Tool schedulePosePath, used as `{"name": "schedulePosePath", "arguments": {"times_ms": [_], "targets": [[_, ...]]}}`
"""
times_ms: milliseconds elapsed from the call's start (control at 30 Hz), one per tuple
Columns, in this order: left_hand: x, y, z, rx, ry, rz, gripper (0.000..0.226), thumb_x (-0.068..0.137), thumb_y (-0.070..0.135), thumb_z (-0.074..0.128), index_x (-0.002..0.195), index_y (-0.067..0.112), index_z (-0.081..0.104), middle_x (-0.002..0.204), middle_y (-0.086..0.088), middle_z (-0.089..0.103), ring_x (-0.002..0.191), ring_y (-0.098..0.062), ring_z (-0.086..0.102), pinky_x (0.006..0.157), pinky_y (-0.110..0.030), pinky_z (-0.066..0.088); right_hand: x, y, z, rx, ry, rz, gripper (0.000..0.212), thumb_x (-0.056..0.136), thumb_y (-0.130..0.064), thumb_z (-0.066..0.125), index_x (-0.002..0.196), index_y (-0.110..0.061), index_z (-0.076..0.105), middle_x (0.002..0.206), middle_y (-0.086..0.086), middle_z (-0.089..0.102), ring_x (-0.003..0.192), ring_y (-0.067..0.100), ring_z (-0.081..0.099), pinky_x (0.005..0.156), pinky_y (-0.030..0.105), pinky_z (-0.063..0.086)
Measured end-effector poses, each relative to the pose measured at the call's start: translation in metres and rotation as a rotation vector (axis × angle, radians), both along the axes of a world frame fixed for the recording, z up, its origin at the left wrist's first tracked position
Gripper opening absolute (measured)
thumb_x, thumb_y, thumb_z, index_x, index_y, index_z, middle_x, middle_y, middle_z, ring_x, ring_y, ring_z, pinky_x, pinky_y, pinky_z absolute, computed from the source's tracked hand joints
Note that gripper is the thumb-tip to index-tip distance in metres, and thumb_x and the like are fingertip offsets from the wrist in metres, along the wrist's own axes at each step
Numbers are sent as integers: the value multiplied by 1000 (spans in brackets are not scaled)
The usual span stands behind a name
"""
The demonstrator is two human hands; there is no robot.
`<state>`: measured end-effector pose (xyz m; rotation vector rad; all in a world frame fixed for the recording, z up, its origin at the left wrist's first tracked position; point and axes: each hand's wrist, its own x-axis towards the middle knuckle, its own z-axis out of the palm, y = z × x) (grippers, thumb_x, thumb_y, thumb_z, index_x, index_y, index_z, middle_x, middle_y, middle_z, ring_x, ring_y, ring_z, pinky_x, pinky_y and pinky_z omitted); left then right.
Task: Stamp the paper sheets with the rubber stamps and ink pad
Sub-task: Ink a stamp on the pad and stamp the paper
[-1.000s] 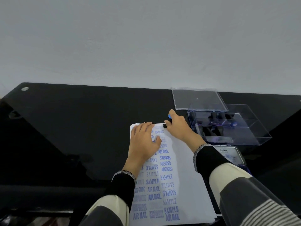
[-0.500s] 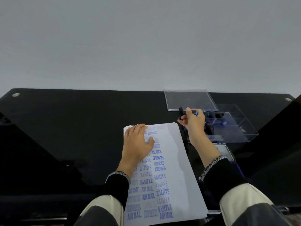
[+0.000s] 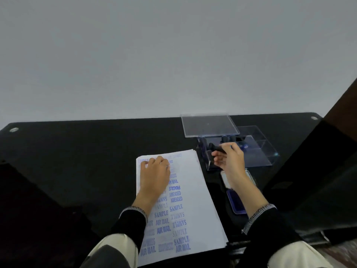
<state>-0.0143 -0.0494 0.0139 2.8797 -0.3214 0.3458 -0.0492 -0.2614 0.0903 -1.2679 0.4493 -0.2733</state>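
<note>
Now the paper sheets (image 3: 193, 190) lie at the worktop's (image 3: 77, 151) near edge, covered in blue stamped words like SAMPLE and AIR MAIL. My left hand (image 3: 154, 176) presses flat on their far left corner. My right hand (image 3: 229, 157) has a grip on a black rubber stamp (image 3: 216, 147) over the clear box (image 3: 258, 151).

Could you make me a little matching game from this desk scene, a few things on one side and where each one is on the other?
Things:
1. rubber stamp
2. left hand
3. ink pad
4. clear lid

Places:
A. flat on the stamped paper sheets
B. propped at the back of the clear box
C. pinched in the right hand
D. open under the right forearm

Pairs: 1-C, 2-A, 3-D, 4-B
</note>
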Motion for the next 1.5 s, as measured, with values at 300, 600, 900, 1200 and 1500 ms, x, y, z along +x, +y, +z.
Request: {"name": "schedulePosePath", "arguments": {"times_ms": [300, 600, 900, 1200, 1500], "targets": [[-65, -84, -5, -385, 85, -382, 28, 96, 26, 52, 122, 21, 59, 126, 8, 55, 121, -14, 46, 108, -29, 27, -75, -79, -18, -581, 107, -16, 30, 95, -26, 56, 70, -9, 54, 51, 2, 56, 45, 13, 44, 47, 25, 35], [-84, -113, -19, -310, 197, -522, 82, 76, 77, 50, 142, 30, 39, 141, 17, 38, 128, -6, 35, 109, -22, 23, -95, -96, -36, -1104, 233, 77, 40, 98, -34, 47, 63, -17, 36, 57, 4, 49, 58, 22, 48, 55, 36, 34], [-84, -112, -19, -296, 179, -524, 85, 73, 78, 47, 143, 30, 40, 142, 18, 37, 129, -4, 33, 107, -17, 15, -88, -74, -36, -1496, 332, 227, 26, 102, -31, 35, 82, -15, 40, 69, 4, 54, 63, 31, 48, 57, 34, 33], [-84, -111, -21, -259, 173, -546, 79, 76, 69, 41, 145, 30, 36, 146, 17, 34, 133, -6, 30, 112, -23, 18, -93, -68, -41, -1615, 330, 183, 22, 103, -31, 34, 90, -16, 44, 78, 6, 66, 70, 31, 61, 54, 33, 30], [-83, -111, -24, -266, 170, -540, 79, 75, 67, 39, 146, 31, 35, 148, 18, 33, 134, -5, 28, 111, -19, 13, -91, -68, -45, -1580, 357, 173, 22, 102, -29, 36, 84, -16, 37, 75, 6, 62, 68, 32, 57, 56, 33, 30]]}}
